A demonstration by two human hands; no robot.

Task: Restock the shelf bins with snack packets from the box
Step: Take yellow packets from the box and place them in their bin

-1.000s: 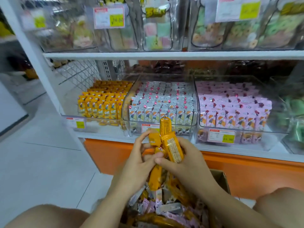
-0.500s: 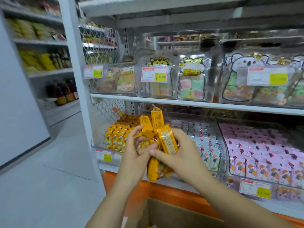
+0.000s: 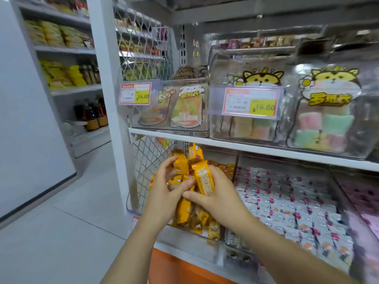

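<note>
Packets (image 3: 203, 179) stay clamped between left hand (image 3: 164, 194) and right hand (image 3: 220, 198), now raised up to the leftmost lower bin (image 3: 184, 242).

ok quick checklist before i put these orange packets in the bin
1. Left hand and right hand both grip the orange packets: ok.
2. Packets match the stock in the orange bin behind them: ok.
3. Bundle held at that bin, not the white-packet bin: ok.
4. Packets aligned: not ok, they splay at different angles.
5. Free room in the bin: cannot tell, the hands hide it.
6. Clearance under the upper shelf: cannot tell.
</note>
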